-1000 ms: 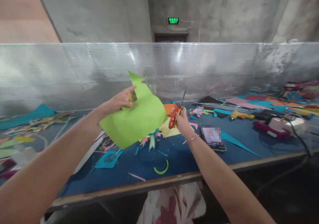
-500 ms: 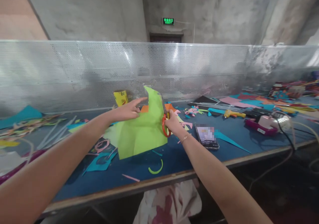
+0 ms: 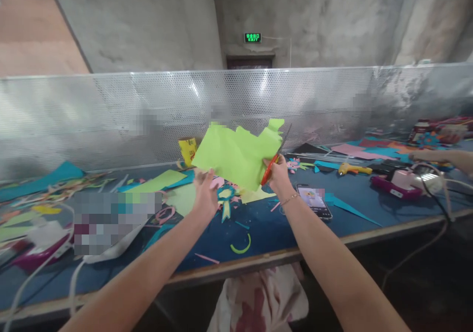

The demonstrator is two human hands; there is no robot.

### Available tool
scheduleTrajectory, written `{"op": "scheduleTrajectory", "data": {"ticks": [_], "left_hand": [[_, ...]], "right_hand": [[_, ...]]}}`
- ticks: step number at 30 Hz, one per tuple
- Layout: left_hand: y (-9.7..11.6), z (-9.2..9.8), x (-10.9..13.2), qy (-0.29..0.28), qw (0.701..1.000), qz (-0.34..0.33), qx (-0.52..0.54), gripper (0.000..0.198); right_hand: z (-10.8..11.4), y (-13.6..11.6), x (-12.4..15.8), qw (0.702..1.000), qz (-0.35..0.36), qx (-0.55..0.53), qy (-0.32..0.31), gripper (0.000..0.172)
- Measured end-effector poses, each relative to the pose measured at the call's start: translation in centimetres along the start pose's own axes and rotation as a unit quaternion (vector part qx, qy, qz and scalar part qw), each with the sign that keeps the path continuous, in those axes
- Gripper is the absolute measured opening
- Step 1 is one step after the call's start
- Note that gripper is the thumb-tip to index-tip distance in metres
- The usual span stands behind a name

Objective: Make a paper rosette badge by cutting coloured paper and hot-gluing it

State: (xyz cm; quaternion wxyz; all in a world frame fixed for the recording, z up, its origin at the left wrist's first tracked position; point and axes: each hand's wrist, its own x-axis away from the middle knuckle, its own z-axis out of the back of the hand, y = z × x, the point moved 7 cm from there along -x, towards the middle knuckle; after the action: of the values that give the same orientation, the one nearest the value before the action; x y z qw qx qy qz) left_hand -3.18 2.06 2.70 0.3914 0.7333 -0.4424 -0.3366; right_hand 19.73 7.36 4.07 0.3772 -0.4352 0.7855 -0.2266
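Observation:
A lime-green sheet (image 3: 236, 154) with an uneven, cut upper edge is held up above the table. The fingers of my left hand (image 3: 206, 192) are closed at its lower left edge. My right hand (image 3: 280, 178) grips a pair of scissors (image 3: 271, 168) by the red handles, the blades pointing up past the sheet's right side. Thumb and fingers there also lie against the sheet. Under the sheet rests a teal and cream rosette (image 3: 226, 201). A curved green strip (image 3: 241, 245) lies nearer the table's front edge.
Right of my hand lies a phone (image 3: 313, 201), with a yellow glue gun (image 3: 354, 169) farther right. A purple-based device (image 3: 397, 184) with cables sits near another person's arm (image 3: 443, 155). Coloured scraps and a white bag (image 3: 118, 243) occupy the left. A perforated metal screen (image 3: 155, 105) stands behind.
The green sheet has been turned and lifted, its wide part now toward the upper left. My left hand moved down to its lower edge. A person's arm has appeared at far right.

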Motion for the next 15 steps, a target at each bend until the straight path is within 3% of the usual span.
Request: {"op": "scheduleTrajectory", "data": {"ticks": [3, 5, 7, 9, 13, 15], "left_hand": [[-2.0, -3.5, 1.2, -0.173, 0.977, 0.119, 0.025, 0.025], [-2.2, -4.6, 1.3, -0.229, 0.967, 0.111, -0.001, 0.030], [-2.1, -4.6, 0.5, -0.223, 0.971, 0.070, -0.045, 0.032], [-2.5, -3.6, -0.8, -0.183, 0.976, 0.058, -0.106, 0.025], [-4.2, -0.5, -3.2, -0.093, 0.968, 0.152, -0.176, 0.007], [-4.4, 0.2, -3.6, -0.103, 0.966, 0.182, -0.154, 0.009]], "right_hand": [[-0.4, 0.1, 0.0, 0.999, -0.004, -0.004, -0.038, 0.043], [-0.6, 0.4, 0.1, 0.998, -0.006, 0.007, -0.058, 0.042], [-0.7, 1.0, 0.3, 0.997, -0.008, 0.026, -0.072, 0.040], [-0.9, 1.6, 0.6, 0.995, -0.020, 0.046, -0.084, 0.039], [-1.5, 2.3, 1.4, 0.990, -0.061, 0.062, -0.109, 0.042], [-1.7, 2.4, 1.6, 0.989, -0.066, 0.069, -0.115, 0.043]]}}
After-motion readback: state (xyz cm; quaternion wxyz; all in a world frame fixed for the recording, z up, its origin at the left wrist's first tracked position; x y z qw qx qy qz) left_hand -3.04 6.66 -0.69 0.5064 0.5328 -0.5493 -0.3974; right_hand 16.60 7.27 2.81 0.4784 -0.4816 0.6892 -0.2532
